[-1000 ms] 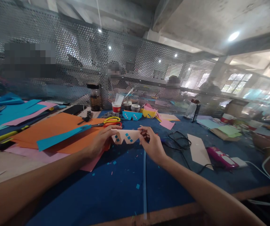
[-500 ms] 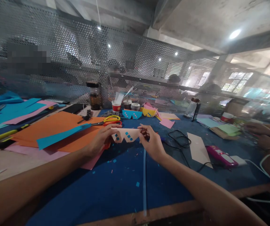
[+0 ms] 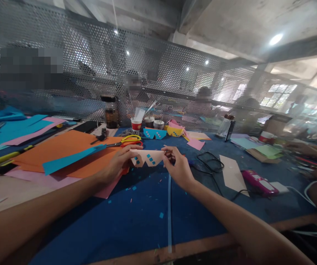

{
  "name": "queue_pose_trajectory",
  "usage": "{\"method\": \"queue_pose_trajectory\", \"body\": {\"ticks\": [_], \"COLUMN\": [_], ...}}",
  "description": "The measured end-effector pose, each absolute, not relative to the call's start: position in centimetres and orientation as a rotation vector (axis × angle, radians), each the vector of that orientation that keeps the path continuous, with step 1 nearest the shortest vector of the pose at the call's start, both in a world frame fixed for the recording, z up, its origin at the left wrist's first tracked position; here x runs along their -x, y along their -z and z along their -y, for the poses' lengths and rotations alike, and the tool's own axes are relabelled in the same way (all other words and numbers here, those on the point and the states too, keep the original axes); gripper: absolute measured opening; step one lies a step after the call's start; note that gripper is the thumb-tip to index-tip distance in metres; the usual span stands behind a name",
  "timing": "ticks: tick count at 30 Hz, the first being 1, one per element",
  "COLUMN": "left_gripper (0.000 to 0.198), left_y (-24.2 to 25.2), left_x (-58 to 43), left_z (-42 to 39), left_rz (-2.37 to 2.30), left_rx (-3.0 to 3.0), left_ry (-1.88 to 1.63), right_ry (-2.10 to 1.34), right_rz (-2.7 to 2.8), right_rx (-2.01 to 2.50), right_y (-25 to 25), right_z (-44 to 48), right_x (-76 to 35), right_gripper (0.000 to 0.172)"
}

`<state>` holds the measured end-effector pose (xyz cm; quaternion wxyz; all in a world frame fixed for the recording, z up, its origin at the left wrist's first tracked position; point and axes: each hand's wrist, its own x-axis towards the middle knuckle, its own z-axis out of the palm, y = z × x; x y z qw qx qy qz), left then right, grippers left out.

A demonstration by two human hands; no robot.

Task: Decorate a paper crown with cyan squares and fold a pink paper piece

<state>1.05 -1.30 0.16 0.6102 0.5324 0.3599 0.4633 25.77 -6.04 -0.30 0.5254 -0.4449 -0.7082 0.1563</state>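
Note:
Both my hands hold up a pale peach paper cutout [image 3: 148, 157] with small blue squares stuck on it and a zigzag lower edge. My left hand [image 3: 119, 163] pinches its left end, fingers closed on the paper. My right hand [image 3: 177, 167] pinches its right end, fingers curled. The cutout hangs just above the dark blue sheet [image 3: 147, 217] covering the table. Yellow-handled scissors [image 3: 128, 140] lie right behind it on orange paper [image 3: 70, 152].
Blue strip [image 3: 70, 159], pink and blue sheets lie left. A red cup [image 3: 136, 125], a jar [image 3: 111, 114], and finished blue [image 3: 154, 134] and yellow cutouts stand behind. Black cable [image 3: 211, 163], beige paper [image 3: 232, 175], pink device [image 3: 259, 183] at right. Another person's arms [image 3: 313, 154] far right. A perforated screen [image 3: 158, 73] behind.
My hands and the cutout have stayed almost still, lifting very slightly. The other person's arms at far right have shifted.

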Motion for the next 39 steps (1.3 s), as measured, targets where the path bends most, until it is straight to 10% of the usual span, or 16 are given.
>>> {"method": "queue_pose_trajectory", "body": {"ticks": [39], "left_gripper": [0.069], "left_y": [0.06], "left_x": [-1.39], "left_z": [1.25], "left_rz": [-0.839], "left_rx": [-1.345], "left_ry": [-1.085], "right_ry": [-0.394], "right_rz": [1.655], "right_rx": [1.06], "right_y": [0.0], "right_z": [5.95], "right_x": [-25.82], "right_gripper": [0.024]}}
